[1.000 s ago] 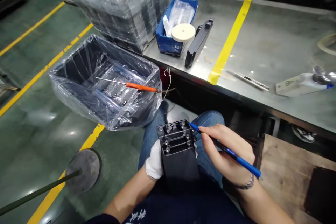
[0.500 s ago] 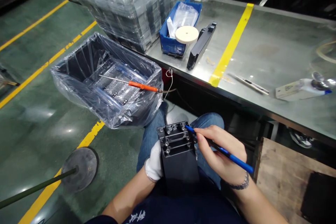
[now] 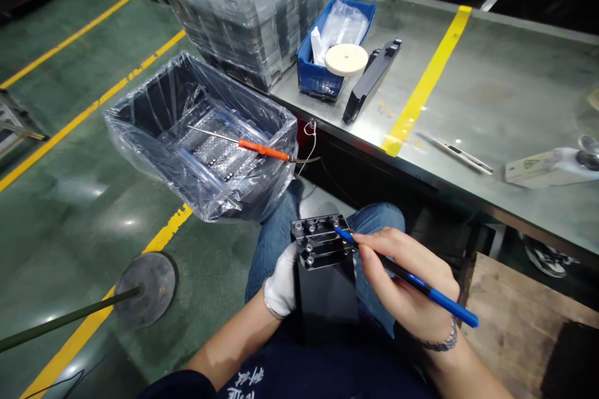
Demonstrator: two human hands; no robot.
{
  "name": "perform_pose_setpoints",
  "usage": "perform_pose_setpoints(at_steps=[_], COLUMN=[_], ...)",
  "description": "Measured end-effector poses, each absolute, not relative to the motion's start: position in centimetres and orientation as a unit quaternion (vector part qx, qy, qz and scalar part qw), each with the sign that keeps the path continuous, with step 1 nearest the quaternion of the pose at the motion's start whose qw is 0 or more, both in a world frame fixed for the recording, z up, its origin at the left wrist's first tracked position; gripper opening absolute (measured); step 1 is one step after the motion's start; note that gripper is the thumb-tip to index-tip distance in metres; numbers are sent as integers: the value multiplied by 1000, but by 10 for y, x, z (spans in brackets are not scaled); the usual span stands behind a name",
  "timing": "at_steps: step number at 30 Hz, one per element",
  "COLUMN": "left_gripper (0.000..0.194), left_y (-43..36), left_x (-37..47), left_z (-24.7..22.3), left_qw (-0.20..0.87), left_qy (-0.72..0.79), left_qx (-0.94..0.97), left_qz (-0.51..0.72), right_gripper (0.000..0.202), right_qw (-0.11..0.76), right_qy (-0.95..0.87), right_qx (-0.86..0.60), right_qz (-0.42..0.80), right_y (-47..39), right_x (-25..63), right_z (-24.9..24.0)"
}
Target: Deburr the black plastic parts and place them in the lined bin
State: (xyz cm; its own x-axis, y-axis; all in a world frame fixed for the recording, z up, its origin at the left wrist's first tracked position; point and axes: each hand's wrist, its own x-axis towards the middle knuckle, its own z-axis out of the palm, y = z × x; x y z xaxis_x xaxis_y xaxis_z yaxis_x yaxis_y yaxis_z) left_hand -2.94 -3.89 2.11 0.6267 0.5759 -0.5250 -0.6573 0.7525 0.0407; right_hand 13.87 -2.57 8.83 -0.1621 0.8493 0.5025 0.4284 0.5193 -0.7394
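My left hand (image 3: 282,283), in a white glove, is closed round the side of a black rectangular housing (image 3: 326,299) above my lap. The top end of the housing faces me, with ribs and several round screw bosses. Bare and closed in a pen grip, my right hand (image 3: 409,280) holds a blue and black pen-like tool (image 3: 449,305). Its blue tip rests at or just above the upper right part of the ribbed end; whether it touches I cannot tell. Most of the left fingers are hidden behind the housing.
Across a plastic-lined bin (image 3: 201,137) lies an orange-handled screwdriver (image 3: 264,149). The metal table (image 3: 510,93) carries a blue box (image 3: 322,84), a cream disc (image 3: 346,60), a long black part (image 3: 372,81), a cutter knife (image 3: 461,154) and a white bottle (image 3: 538,168). A round-based stand (image 3: 156,293) is at left.
The view has shifted slightly, moving the surroundings to the right in the picture. The tool's tip has come a little down and inward on the ribbed end. Both hands keep their holds.
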Motion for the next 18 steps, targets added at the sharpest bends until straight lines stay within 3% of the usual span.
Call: perform_pose_setpoints(at_steps=[4,8,13,18], left_gripper=[39,38,36,21], left_y=[-43,-46,-46,-48], left_x=[-27,-28,-28,-23], left_z=[17,12,9,-1], left_qw=[891,883,885,874], left_qy=[260,264,244,235], left_qx=[-98,-89,-108,-175], left_qz=[360,379,382,388], right_gripper=[20,19,17,13], right_qw=[476,466,457,440], right_qy=[-742,-751,-757,-773], right_qx=[-413,-409,-409,-403], right_qz=[228,226,225,215], right_y=[-24,-21,-19,-12], right_x=[132,127,128,126], right_z=[89,88,92,90])
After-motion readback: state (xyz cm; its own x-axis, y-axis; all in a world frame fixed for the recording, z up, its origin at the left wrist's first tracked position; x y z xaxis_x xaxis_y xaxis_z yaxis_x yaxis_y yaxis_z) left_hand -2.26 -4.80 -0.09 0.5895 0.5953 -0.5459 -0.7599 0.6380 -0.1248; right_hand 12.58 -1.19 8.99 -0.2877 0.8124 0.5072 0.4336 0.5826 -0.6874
